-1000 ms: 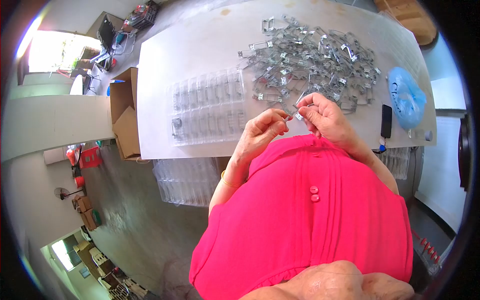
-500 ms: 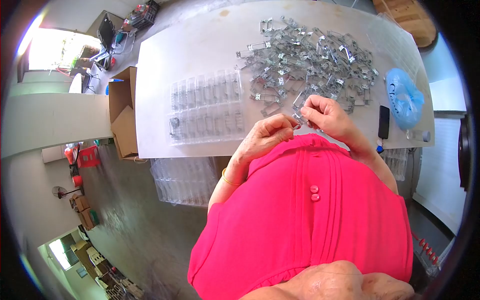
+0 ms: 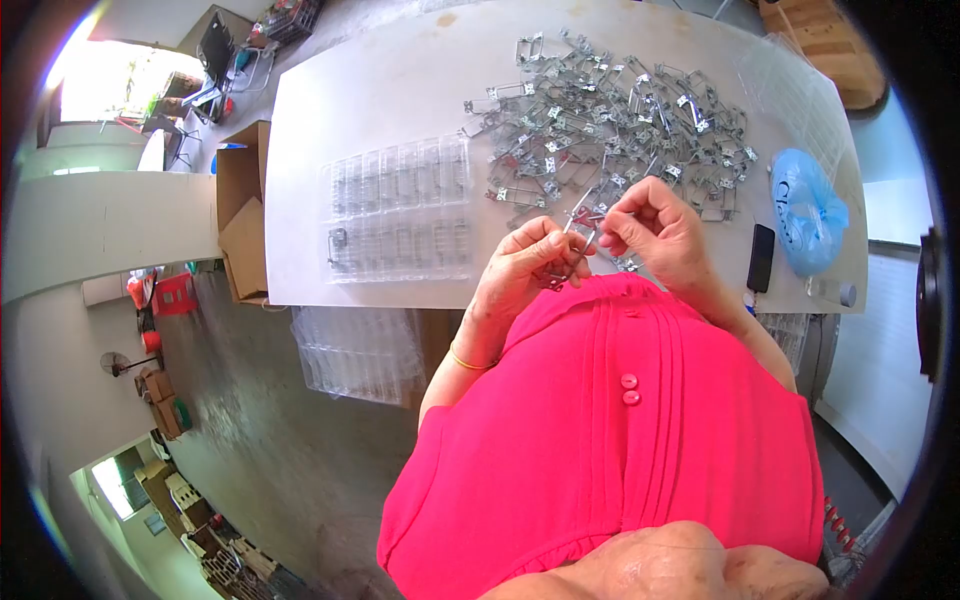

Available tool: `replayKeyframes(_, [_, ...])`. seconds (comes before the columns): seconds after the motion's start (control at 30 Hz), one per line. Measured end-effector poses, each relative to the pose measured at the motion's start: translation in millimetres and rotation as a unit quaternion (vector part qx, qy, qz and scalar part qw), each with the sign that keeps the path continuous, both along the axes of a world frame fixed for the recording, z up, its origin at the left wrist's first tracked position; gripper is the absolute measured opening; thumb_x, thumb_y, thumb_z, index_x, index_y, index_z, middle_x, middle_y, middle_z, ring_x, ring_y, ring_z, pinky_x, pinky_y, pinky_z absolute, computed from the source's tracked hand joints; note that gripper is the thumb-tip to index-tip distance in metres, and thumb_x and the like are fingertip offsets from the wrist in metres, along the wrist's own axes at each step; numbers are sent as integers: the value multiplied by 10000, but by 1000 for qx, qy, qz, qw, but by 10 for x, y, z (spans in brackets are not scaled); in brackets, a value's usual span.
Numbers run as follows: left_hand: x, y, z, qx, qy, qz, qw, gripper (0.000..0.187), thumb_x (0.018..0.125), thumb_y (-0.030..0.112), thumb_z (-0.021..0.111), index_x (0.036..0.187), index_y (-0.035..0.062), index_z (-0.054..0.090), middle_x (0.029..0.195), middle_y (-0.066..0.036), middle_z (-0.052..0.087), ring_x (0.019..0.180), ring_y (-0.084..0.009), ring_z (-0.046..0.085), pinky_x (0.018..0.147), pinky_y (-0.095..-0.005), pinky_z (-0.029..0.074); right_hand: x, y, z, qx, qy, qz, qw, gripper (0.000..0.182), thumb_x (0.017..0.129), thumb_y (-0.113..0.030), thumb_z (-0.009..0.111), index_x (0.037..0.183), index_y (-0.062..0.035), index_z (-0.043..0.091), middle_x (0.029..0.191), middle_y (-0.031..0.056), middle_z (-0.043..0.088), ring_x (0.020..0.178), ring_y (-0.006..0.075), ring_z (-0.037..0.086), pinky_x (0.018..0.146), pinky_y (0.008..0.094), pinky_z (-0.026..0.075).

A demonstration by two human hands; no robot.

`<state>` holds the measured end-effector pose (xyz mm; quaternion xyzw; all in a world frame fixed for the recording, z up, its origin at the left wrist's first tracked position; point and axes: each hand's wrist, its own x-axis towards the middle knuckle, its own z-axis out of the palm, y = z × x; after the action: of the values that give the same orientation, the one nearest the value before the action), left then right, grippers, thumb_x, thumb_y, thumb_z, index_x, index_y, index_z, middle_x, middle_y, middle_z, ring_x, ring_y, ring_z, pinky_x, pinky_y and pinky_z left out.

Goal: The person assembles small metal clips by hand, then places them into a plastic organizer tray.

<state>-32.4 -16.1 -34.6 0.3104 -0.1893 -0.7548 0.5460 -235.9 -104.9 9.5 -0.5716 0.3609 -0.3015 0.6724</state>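
My left hand (image 3: pixel 522 264) is closed around a small wire-and-plate metal bracket (image 3: pixel 582 216), whose arms stick out past the fingertips above the table's near edge. Close beside it, my right hand (image 3: pixel 655 232) is pinched at thumb and forefinger, its tips at the bracket's right side; whatever lies between them is too small to make out. Just beyond both hands spreads a large pile of similar metal brackets (image 3: pixel 600 120). To the left lies a clear plastic tray (image 3: pixel 400 212) with rows of slots, and a dark metal piece (image 3: pixel 338 240) sits in its lower left part.
On the white table (image 3: pixel 350 100), a blue plastic bag (image 3: pixel 805 210), a black phone (image 3: pixel 761 258) and a small clear bottle (image 3: pixel 832 292) lie at the right. More clear trays (image 3: pixel 360 350) sit below the near edge. A cardboard box (image 3: pixel 243 215) stands against the left side.
The bracket in my left hand now shows more plainly, with its arms turned upward. My left hand has opened its grip slightly, and my right hand remains beside it.
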Motion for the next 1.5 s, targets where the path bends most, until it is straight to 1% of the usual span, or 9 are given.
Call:
replayKeyframes(0.1, [-85, -37, -18, -11, 19, 11, 1000, 179, 1013, 198, 594, 938, 35, 591, 1053, -183, 682, 841, -206, 695, 739, -299, 547, -36, -4, -64, -55, 29, 7, 998, 96, 971, -62, 655, 970, -35, 562, 859, 35, 662, 804, 87, 669, 662, 252, 545])
replayKeyframes(0.17, [-119, -41, -24, -17, 22, 21, 999, 176, 1016, 198, 591, 966, 30, 601, 1042, -167, 686, 847, -200, 692, 740, -295, 544, -49, -5, -70, -282, 119, -8, 952, 108, 952, -41, 667, 928, -24, 564, 800, 73, 669, 717, 107, 664, 641, 276, 537])
replayKeyframes(0.4, [-198, -40, 18, -32, -198, 20, 979, 196, 1035, 197, 571, 1072, 11, 623, 1029, -87, 699, 874, -161, 678, 770, -280, 525, -35, -70, -95, -325, 217, 33, 920, 159, 974, -131, 645, 909, -26, 545, 645, 98, 586, 561, 132, 607, 495, 338, 427])
replayKeyframes(0.57, [-101, -61, -166, -20, -103, 118, 987, 195, 1046, 194, 539, 979, 24, 605, 1135, -161, 666, 1040, -261, 670, 933, -407, 522, -12, -66, -59, -78, 192, 76, 975, 157, 989, -176, 635, 945, -47, 556, 707, 80, 661, 631, 173, 655, 557, 328, 487])
replayKeyframes(0.67, [-28, -106, -169, -122, 10, 170, 978, 185, 1058, 184, 502, 937, 62, 572, 1280, -187, 603, 1280, -313, 530, 1127, -484, 382, 76, -32, -161, 34, 75, 58, 995, 161, 1015, -199, 613, 984, -50, 560, 855, 56, 698, 761, 122, 667, 644, 301, 523])
replayKeyframes(0.9, [6, -155, -154, -157, -4, 203, 966, 210, 1063, 210, 490, 943, 62, 580, 1349, -183, 551, 1321, -307, 491, 1126, -474, 380, 329, 112, -227, 197, -41, 79, 976, 150, 1025, -177, 596, 1015, -37, 544, 989, 83, 683, 908, 161, 679, 743, 286, 538])
replayKeyframes(1.17, [252, 70, -34, -194, 42, 114, 973, 226, 1002, 130, 581, 1170, -11, 635, 1473, -183, 483, 1403, -299, 423, 1133, -466, 374, 463, 237, -201, -12, -119, -27, 992, 142, 952, -40, 676, 985, -36, 538, 987, 68, 618, 794, 113, 622, 742, 271, 546])
replayKeyframes(1.3, [528, 134, -77, -106, 39, 47, 992, 354, 967, 127, 550, 1283, -32, 546, 1421, -250, 525, 1301, -400, 535, 1072, -547, 438, 379, 136, -66, -68, -122, 30, 990, 172, 932, 7, 680, 982, -42, 523, 1007, 65, 595, 834, 113, 623, 754, 270, 549])
replayKeyframes(1.5, [819, 127, -25, -27, 84, -49, 995, 247, 998, 186, 484, 1118, -22, 542, 1221, -340, 620, 1079, -409, 664, 927, -503, 529, 376, 103, 143, -265, 41, 178, 947, 213, 875, 54, 707, 919, -14, 510, 919, 89, 609, 843, 153, 628, 740, 309, 526])
